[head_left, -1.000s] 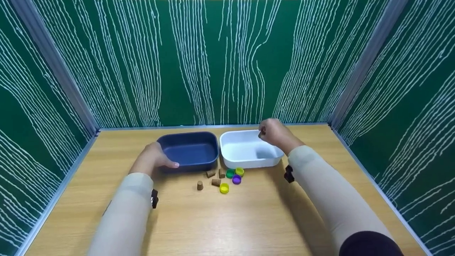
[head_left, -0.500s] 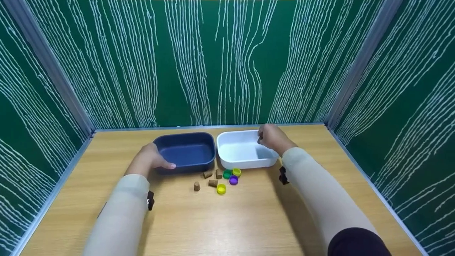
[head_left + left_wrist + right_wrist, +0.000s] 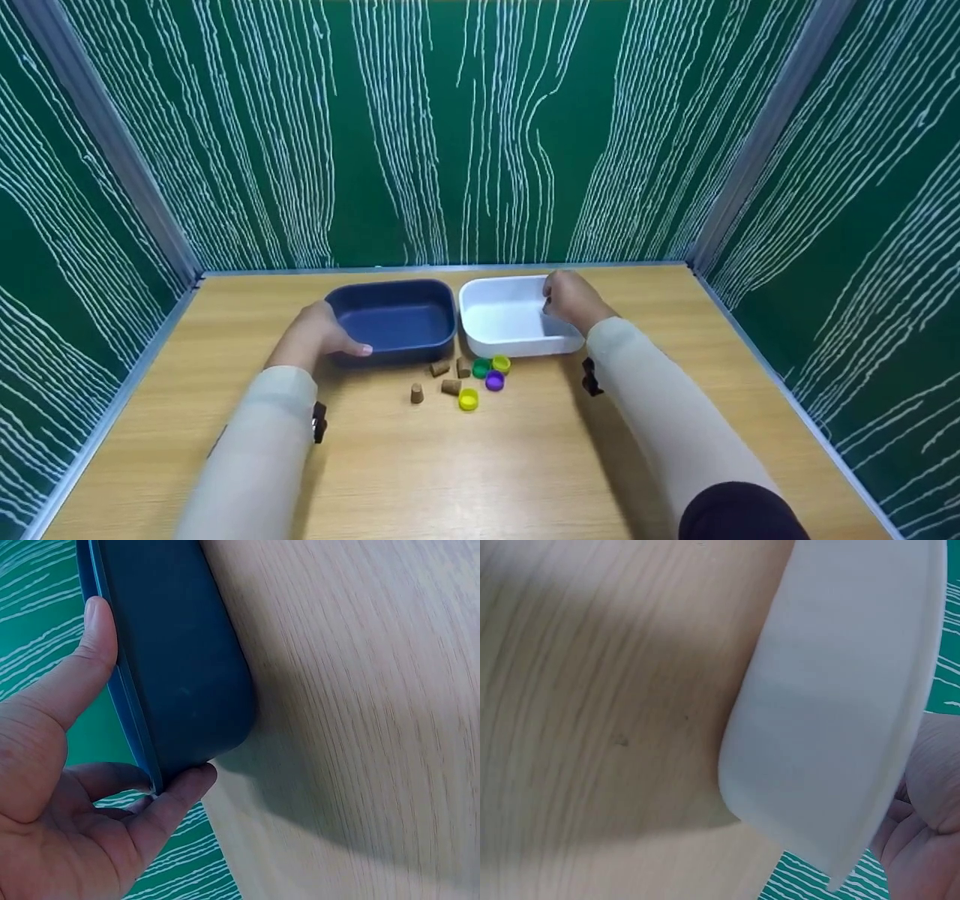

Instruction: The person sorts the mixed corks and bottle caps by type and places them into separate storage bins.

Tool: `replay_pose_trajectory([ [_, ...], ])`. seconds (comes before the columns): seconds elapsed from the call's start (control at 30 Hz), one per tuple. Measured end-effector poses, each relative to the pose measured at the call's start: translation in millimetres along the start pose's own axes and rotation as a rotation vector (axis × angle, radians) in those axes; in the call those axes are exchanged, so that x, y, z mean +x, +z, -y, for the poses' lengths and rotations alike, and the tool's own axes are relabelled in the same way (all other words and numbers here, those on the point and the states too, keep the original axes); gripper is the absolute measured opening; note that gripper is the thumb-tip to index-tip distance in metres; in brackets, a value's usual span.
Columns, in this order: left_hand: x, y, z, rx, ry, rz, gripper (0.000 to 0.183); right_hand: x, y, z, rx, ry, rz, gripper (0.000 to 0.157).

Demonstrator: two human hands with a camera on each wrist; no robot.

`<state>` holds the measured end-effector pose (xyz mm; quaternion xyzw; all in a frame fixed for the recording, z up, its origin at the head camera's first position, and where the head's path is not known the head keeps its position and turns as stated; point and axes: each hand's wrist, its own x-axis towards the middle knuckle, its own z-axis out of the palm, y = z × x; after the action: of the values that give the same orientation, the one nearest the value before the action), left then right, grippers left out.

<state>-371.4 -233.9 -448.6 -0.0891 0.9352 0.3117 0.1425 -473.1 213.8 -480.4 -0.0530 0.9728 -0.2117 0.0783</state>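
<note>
My left hand (image 3: 319,334) grips the left end of a dark blue rectangular bin (image 3: 431,349). In the left wrist view, the thumb lies along the bin's rim (image 3: 127,690) and the fingers bend round its corner. Beside it stands a white bin (image 3: 517,346). Over the right part of this white bin is my right hand (image 3: 577,300), its fingers curled and turned down. I cannot tell whether those fingers hold anything. The right wrist view shows the white bin's outer wall (image 3: 825,705) with part of the right hand (image 3: 922,840) behind its rim.
In front of the bins lie several corks (image 3: 451,387), one of them upright (image 3: 417,394). Near them are a green cap (image 3: 481,367), a purple cap (image 3: 495,381) and two yellow caps (image 3: 468,400). Green walls with white streaks enclose the wooden table (image 3: 450,472).
My right hand has come down lower over the white bin, from above its far right rim. The left hand stays on the blue bin. The head view has shifted slightly.
</note>
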Motion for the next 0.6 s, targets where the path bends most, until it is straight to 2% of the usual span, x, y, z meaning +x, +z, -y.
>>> replay_pose_trajectory([
  [0.33, -5.5, -2.4, -2.8, -0.003, -0.002, -0.007, 0.123, 4, 9.2, -1, 0.006, 0.027, 0.014, 0.035],
  [0.6, -3.8, -1.4, -1.7, -0.011, 0.010, -0.014, 0.122, -17, -2.1, 12, 0.087, 0.079, 0.092, 0.037],
])
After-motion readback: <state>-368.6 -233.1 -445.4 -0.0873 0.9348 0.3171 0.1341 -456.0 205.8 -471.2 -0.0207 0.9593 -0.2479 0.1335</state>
